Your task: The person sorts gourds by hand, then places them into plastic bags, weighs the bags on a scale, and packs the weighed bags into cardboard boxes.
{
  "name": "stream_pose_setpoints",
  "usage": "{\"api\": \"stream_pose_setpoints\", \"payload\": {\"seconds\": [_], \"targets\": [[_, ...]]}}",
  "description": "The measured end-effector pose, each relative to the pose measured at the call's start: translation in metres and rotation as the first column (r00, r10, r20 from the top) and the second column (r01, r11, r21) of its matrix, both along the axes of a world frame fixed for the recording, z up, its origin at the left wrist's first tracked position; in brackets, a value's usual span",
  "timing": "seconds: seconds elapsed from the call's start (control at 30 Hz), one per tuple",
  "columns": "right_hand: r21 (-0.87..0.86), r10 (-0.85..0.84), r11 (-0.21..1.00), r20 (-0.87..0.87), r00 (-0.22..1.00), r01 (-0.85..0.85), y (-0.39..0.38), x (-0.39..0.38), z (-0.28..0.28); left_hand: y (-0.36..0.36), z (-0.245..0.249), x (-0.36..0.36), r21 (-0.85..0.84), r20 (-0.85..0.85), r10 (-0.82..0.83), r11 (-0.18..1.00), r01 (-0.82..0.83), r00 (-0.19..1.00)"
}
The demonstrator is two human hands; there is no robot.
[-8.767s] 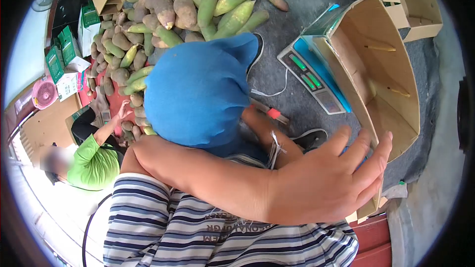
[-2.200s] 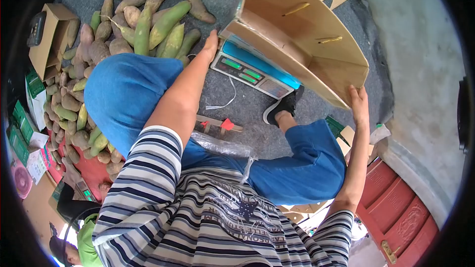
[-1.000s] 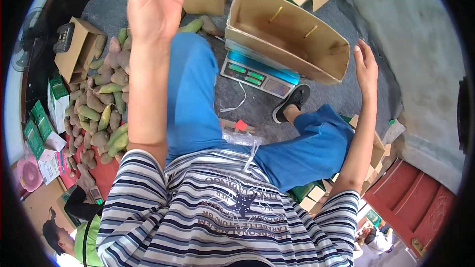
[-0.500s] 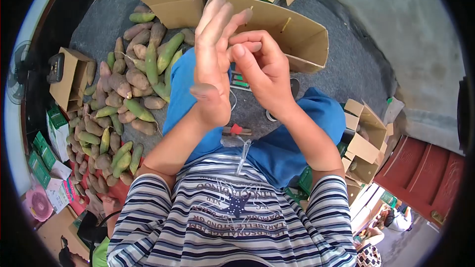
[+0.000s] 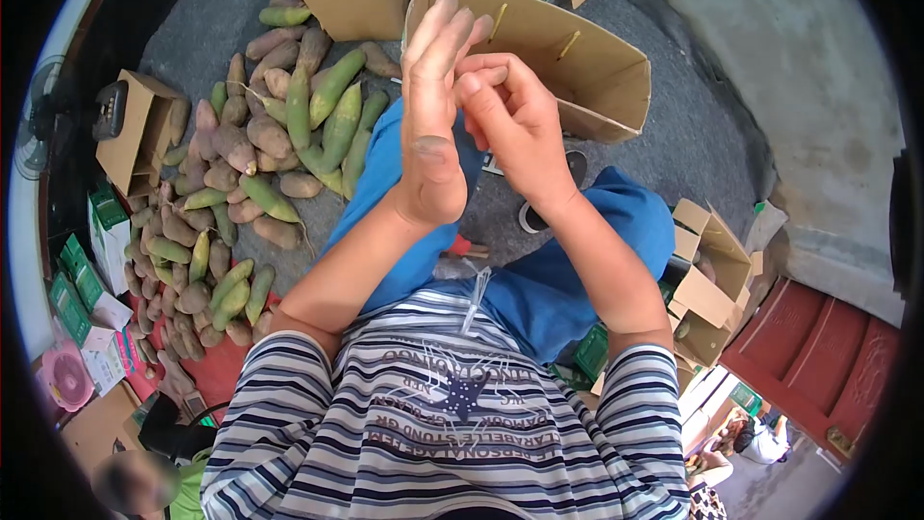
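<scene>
My left hand [image 5: 433, 116] is raised edge-on in front of the head camera, its dusty fingers stretched upward and the thumb toward me. Against its palm side, my right hand [image 5: 520, 125] has its fingers bent and thumb pressed in, close to a dusty fingertip. Whether anything small sits in that pinch is hidden. Behind both hands stands a long open cardboard box [image 5: 602, 87] with yellow cord loops inside. To the left, a heap of green and brown long radish-like roots [image 5: 337, 125] spreads over the floor beside my blue-trousered leg [image 5: 380, 173].
A taller carton [image 5: 351, 0] with pink-white material stands at the back. More open cartons [image 5: 712, 289] are at my right, near a reddish-brown door [image 5: 808, 356]. Smaller roots [image 5: 183, 279] and green-white boxes [image 5: 87, 289] lie left. Another person [image 5: 183, 481] is at lower left.
My view has shifted slightly, and both hands stay together a little further right of the root heap. The other person's head has come into view at lower left.
</scene>
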State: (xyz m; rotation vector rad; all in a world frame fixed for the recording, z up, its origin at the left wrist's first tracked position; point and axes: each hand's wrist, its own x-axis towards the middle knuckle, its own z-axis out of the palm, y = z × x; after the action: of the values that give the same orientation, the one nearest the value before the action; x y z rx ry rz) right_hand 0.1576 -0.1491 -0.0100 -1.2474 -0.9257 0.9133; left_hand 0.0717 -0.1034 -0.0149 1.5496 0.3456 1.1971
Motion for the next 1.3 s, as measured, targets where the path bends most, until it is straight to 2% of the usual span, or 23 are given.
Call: {"api": "stream_pose_setpoints", "payload": {"seconds": [0.07, 0.13, 0.23, 0.27, 0.37, 0.47, 0.67, 0.77, 0.87, 0.97, 1.07, 1.17, 1.2, 1.3], "targets": [[-0.032, 0.045, 0.998, -0.005, 0.999, -0.045, 0.001, 0.005, -0.003, 0.001, -0.006, -0.001, 0.037, -0.019, 0.019, 0.999, -0.019, 1.000], [-0.080, 0.098, 0.992, -0.045, 0.994, -0.101, 0.002, 0.005, -0.001, -0.001, -0.005, -0.004, -0.025, 0.021, 0.017, 1.000, -0.017, 1.000], [-0.030, 0.204, 0.976, -0.231, 0.951, -0.217, 0.007, 0.008, -0.003, 0.003, -0.006, -0.012, -0.036, 0.009, 0.017, 0.999, -0.017, 1.000], [-0.024, 0.212, 0.974, -0.246, 0.946, -0.225, 0.008, 0.011, -0.004, 0.005, -0.008, -0.012, -0.028, -0.010, 0.016, 0.999, -0.016, 1.000], [-0.127, 0.196, 0.970, -0.083, 0.977, -0.205, 0.009, 0.013, -0.008, 0.012, -0.015, -0.021, 0.000, -0.026, 0.006, 1.000, -0.006, 1.000], [-0.202, 0.217, 0.959, 0.067, 0.974, -0.199, 0.009, 0.015, -0.005, 0.019, -0.022, -0.030, 0.111, -0.107, -0.029, 0.993, 0.041, 0.994], [-0.235, 0.233, 0.948, 0.044, 0.972, -0.216, 0.008, 0.020, -0.001, 0.022, -0.036, -0.031, 0.170, -0.102, -0.039, 0.984, 0.056, 0.994], [-0.272, 0.233, 0.942, 0.115, 0.966, -0.194, 0.009, 0.021, -0.005, 0.024, -0.038, -0.029, 0.185, -0.100, -0.062, 0.980, 0.080, 0.993], [-0.310, 0.257, 0.935, 0.256, 0.932, -0.172, 0.009, 0.020, -0.005, 0.027, -0.048, -0.029, 0.353, -0.102, -0.066, 0.930, 0.098, 0.993], [-0.289, 0.236, 0.937, 0.104, 0.966, -0.197, 0.006, 0.020, 0.001, 0.024, -0.049, -0.026, 0.315, -0.068, -0.075, 0.944, 0.093, 0.995], [-0.286, 0.258, 0.931, 0.084, 0.962, -0.225, 0.005, 0.021, 0.003, 0.023, -0.044, -0.032, 0.280, -0.113, -0.071, 0.955, 0.101, 0.991], [-0.360, 0.310, 0.909, 0.249, 0.917, -0.210, 0.004, 0.022, -0.001, 0.027, -0.047, -0.032, 0.358, -0.115, -0.095, 0.925, 0.131, 0.989], [-0.366, 0.315, 0.904, 0.216, 0.924, -0.222, 0.005, 0.026, 0.001, 0.028, -0.049, -0.028, 0.405, -0.110, -0.087, 0.906, 0.124, 0.990], [-0.373, 0.330, 0.890, 0.130, 0.935, -0.262, 0.005, 0.023, 0.008, 0.029, -0.048, -0.034, 0.406, -0.115, -0.077, 0.906, 0.118, 0.990]]}}
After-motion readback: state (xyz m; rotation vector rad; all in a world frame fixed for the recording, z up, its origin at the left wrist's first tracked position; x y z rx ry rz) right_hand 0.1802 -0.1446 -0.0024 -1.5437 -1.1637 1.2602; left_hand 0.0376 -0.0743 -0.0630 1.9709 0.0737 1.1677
